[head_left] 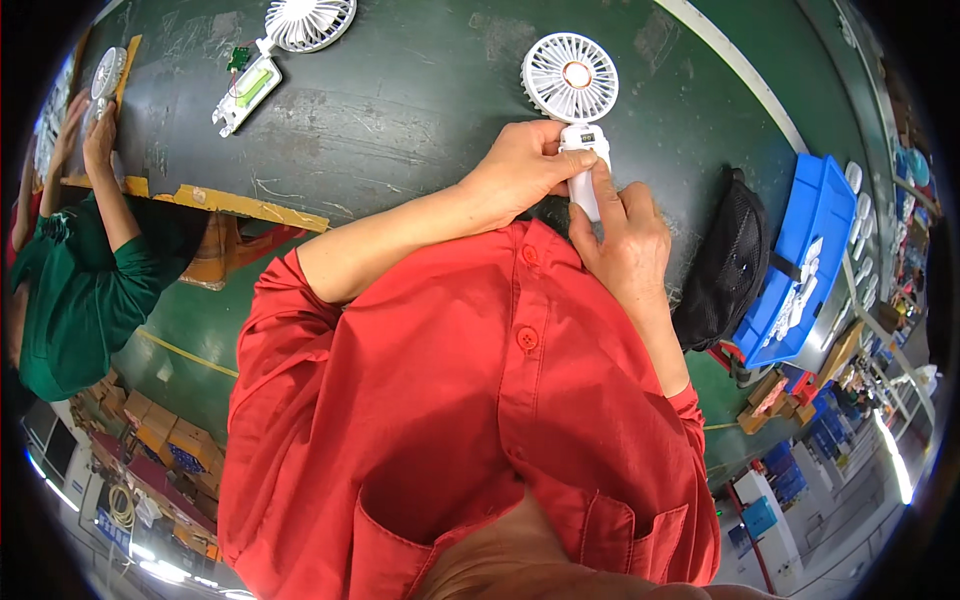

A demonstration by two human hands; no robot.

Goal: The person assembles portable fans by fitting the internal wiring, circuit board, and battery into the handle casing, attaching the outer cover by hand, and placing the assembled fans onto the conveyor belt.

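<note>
No text, label, number or sign can be read clearly.

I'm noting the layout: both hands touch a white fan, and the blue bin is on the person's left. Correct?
Not quite: the head view shows the blue bin on the person's right. The left hand and right hand touch a white fan.

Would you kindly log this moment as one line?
left hand: gripping white fan | right hand: touching its handle | blue bin: at right

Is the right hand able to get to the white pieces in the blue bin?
Yes, probably, by reaching over: the black mesh bag lies between the right hand and the open blue bin, though that hand is busy at the white handheld fan.
</note>
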